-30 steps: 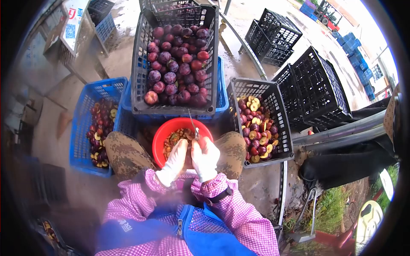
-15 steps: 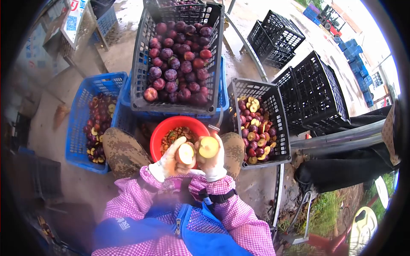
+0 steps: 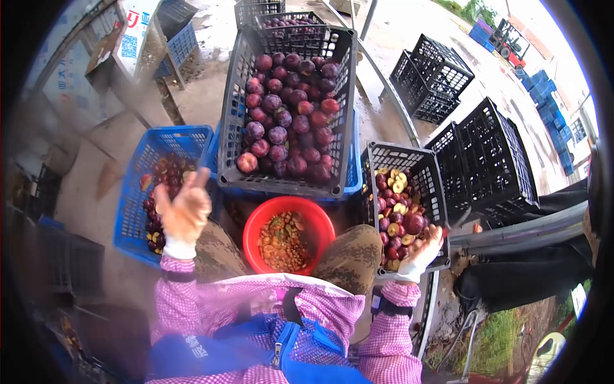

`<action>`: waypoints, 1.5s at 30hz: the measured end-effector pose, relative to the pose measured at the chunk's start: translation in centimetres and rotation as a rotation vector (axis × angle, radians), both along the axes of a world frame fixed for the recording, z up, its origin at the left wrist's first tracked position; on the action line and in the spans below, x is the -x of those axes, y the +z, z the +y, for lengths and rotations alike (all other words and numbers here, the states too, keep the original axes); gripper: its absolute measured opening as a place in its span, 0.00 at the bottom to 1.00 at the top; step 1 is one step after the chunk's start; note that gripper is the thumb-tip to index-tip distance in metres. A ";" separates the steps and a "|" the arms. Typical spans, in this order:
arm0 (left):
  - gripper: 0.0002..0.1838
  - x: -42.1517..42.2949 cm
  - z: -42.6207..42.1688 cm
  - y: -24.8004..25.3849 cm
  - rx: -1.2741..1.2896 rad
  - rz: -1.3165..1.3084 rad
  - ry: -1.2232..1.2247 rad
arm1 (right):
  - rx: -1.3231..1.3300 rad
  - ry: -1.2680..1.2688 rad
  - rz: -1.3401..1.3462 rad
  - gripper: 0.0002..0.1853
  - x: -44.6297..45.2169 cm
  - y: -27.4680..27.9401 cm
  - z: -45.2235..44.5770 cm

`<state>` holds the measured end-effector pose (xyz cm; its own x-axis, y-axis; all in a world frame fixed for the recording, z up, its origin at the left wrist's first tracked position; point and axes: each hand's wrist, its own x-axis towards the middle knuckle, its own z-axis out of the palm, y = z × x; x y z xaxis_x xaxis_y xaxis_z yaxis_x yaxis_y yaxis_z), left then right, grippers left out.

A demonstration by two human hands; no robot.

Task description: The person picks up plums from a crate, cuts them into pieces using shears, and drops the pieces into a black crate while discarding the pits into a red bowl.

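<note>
My left hand is over the near side of the blue crate of cut plums, fingers spread with nothing between them. A reddish plum half shows just beyond those fingers, blurred. My right hand is at the right edge of the black crate of halved plums, fingers curled around a small knife; its handle is mostly hidden. Close to those fingertips is a dark plum half, skin side up. Between my knees stands a red bowl with pits and scraps.
A large black crate of whole plums rests ahead on a blue crate. Stacked black crates stand to the right, beside a metal rail. Farther off are more crates and a red forklift.
My hands have parted from above the red bowl, the left to the blue crate, the right to the black one. The two plum halves have left my hands. The view has shifted slightly.
</note>
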<state>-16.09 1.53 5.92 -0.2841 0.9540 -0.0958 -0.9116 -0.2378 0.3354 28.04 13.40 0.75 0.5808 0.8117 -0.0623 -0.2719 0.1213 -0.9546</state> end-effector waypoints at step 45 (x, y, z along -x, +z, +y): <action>0.39 -11.7 -0.9 -5.0 0.249 1.562 -0.136 | 0.359 1.218 -0.088 0.12 14.9 2.0 -11.6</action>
